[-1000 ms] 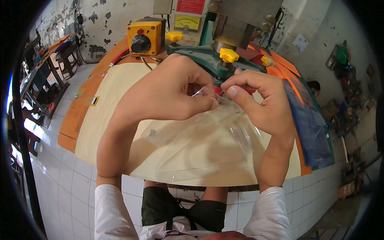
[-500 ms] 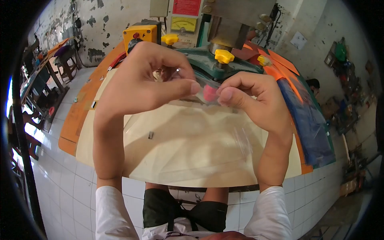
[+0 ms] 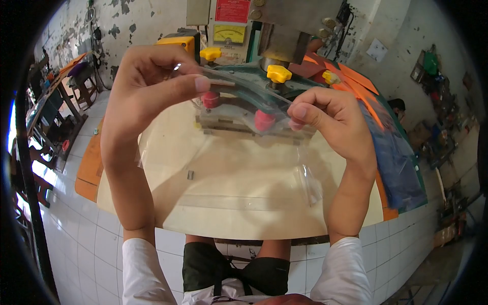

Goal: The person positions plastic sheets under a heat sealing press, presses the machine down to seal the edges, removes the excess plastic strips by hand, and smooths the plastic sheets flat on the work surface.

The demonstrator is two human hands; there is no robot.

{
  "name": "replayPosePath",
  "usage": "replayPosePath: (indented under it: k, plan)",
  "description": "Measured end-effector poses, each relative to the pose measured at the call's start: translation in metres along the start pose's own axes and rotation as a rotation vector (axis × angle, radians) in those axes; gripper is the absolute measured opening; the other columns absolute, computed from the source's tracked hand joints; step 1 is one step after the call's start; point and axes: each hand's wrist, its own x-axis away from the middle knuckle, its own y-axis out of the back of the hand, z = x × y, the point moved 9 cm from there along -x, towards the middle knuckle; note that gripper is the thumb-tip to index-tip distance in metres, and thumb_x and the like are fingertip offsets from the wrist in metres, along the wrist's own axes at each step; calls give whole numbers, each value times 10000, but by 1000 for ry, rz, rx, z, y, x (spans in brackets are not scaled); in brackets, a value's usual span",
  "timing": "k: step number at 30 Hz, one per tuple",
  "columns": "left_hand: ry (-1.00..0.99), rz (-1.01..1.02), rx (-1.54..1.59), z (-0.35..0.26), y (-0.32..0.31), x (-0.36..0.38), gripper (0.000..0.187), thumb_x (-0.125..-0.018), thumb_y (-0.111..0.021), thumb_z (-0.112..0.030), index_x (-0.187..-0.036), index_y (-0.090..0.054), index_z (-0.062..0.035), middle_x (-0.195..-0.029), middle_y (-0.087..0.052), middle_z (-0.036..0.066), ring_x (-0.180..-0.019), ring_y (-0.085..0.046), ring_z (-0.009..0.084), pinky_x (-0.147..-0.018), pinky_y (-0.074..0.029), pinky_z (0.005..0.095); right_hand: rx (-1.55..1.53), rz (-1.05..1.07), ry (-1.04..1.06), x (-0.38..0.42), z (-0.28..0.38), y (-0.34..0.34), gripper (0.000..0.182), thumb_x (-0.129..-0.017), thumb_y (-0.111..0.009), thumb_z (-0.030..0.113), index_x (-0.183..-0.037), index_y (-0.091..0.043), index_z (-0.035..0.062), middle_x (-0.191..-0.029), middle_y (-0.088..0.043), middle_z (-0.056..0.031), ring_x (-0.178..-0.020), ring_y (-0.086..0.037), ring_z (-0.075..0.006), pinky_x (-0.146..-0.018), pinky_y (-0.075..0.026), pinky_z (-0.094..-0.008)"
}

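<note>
A clear plastic sheet hangs between my two hands, its top edge stretched from one to the other. My left hand pinches the upper left corner between thumb and fingers. Its upper right corner is gripped the same way by my right hand. Through the film I see a metal bar and two pink knobs of the green press. The lower part of the sheet falls over the cream board, with a creased right edge.
Yellow star knobs top the press, and a yellow control box stands behind my left hand. A small grey piece lies on the board. Orange sheets and blue plastic lie at the right. A person's head shows beyond.
My hands have drawn apart, mostly the left one moving left, so the plastic sheet is spread wider between them. The metal bar and both pink knobs now show through it.
</note>
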Motion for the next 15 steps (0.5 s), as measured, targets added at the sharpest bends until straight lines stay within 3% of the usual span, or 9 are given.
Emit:
replayPosePath:
  k: [5, 7, 8, 15]
  plan:
    - [-26, -134, -58, 0, 24, 2, 114, -788, -690, -104, -749, -636, -11, -760, -686, 57, -718, -624, 90, -703, -453, 203, 119, -45, 22, 1, 2, 9, 120, -928, -660, 70, -932, -692, -46, -794, -692, -35, -747, -627, -63, -691, -514, -219]
    - [-90, -167, -61, 0, 38, -1, 126, -771, -677, -126, -727, -615, -26, -697, -625, 9, -648, -544, 56, -624, -386, 199, 190, -72, 43, 1, 5, 11, 107, -911, -664, 58, -909, -685, -47, -763, -678, -29, -718, -618, -56, -663, -502, -214]
    - [-118, -218, -88, -1, 41, 1, 128, -753, -660, -135, -712, -597, -32, -630, -517, -33, -581, -441, 41, -567, -305, 216, 191, -73, 43, 1, 5, 12, 107, -911, -664, 58, -909, -685, -47, -763, -678, -29, -718, -618, -56, -663, -502, -214]
    - [-214, -392, 20, 0, 81, 6, 143, -735, -630, -128, -664, -532, -52, -636, -446, -13, -607, -385, 59, -593, -268, 212, 241, -37, 2, 5, -4, 26, 69, -906, -632, 16, -912, -660, -46, -728, -631, -10, -664, -571, -62, -605, -467, -223]
